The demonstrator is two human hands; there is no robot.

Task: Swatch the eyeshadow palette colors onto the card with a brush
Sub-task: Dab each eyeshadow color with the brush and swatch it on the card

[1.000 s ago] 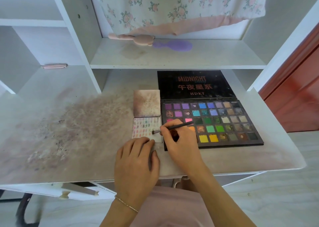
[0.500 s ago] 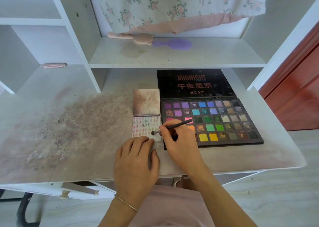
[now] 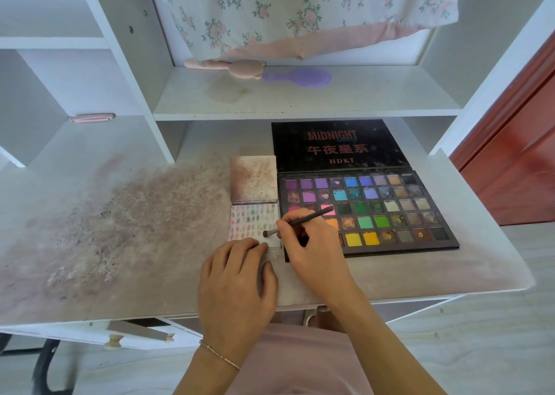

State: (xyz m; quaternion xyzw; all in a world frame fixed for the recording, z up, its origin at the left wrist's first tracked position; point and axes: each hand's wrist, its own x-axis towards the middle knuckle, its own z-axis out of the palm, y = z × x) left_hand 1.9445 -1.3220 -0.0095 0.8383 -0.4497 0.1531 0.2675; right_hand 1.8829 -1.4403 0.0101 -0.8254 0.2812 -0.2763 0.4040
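Nearest the camera, the left hand (image 3: 237, 289) lies palm down on the desk (image 3: 120, 259), fingers loosely together and extended, with its fingertips resting on the near edge of the card (image 3: 252, 220). A thin bracelet (image 3: 219, 355) circles that wrist.

Just to its right, the right hand (image 3: 312, 253) pinches a slim dark brush (image 3: 300, 221) between thumb and forefinger, the other fingers curled under. The handle slants up and to the right across the hand; the bristle tip points left and touches the card near its near right corner, on a pale patch below the rows of swatches.

The card lies flat, just beside the left edge of the eyeshadow palette (image 3: 390, 214), and carries several rows of small coloured dabs in pinks, greens and greys. Directly behind it, touching or nearly touching, sits a square pad (image 3: 253, 178) smudged brown.

The palette lies open on the desk to the right of the card, its pans in purples, blues, greens, yellows and browns; the right hand covers its near left corner. Its black lid (image 3: 339, 145) leans back, printed MIDNIGHT and HDKT.

The desk surface left of the card is stained with a wide brownish powder smear.

Farther back, on the shelf (image 3: 360, 100), a pink brush (image 3: 228, 65) and a purple hairbrush (image 3: 300, 77) lie end to end below a hanging floral cloth (image 3: 300, 13).
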